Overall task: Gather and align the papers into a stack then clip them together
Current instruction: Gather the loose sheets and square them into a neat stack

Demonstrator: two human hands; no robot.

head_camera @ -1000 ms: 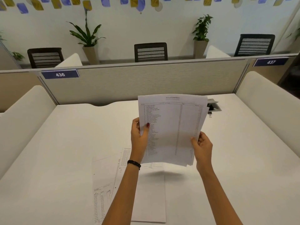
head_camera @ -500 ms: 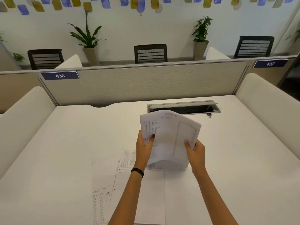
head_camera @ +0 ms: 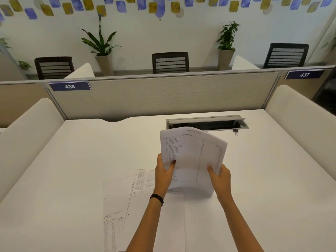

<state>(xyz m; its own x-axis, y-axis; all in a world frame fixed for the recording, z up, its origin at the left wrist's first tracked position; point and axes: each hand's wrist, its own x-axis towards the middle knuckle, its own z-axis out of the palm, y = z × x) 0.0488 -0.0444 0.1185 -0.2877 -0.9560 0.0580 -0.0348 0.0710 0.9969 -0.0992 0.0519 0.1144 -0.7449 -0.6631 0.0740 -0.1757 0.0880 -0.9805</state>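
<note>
I hold a bundle of printed papers [head_camera: 192, 157] upright with its bottom edge resting on the white desk [head_camera: 72, 160]; the sheets bow forward at the top. My left hand [head_camera: 163, 174] grips the bundle's left edge and my right hand [head_camera: 219, 176] grips its right edge. More printed sheets [head_camera: 127, 206] lie flat on the desk below and left of my hands, overlapping each other. A small black binder clip [head_camera: 235, 132] lies on the desk near the right end of the cable slot.
An open cable slot [head_camera: 207, 122] with a metal lid is sunk into the desk behind the papers. A grey partition [head_camera: 163, 95] closes off the back, and padded side panels [head_camera: 300, 120] flank the desk. Chairs and potted plants stand beyond.
The bundle came down from mid-air until its bottom edge met the desk, and its sheets bent. Both hands moved down with it, keeping their grip.
</note>
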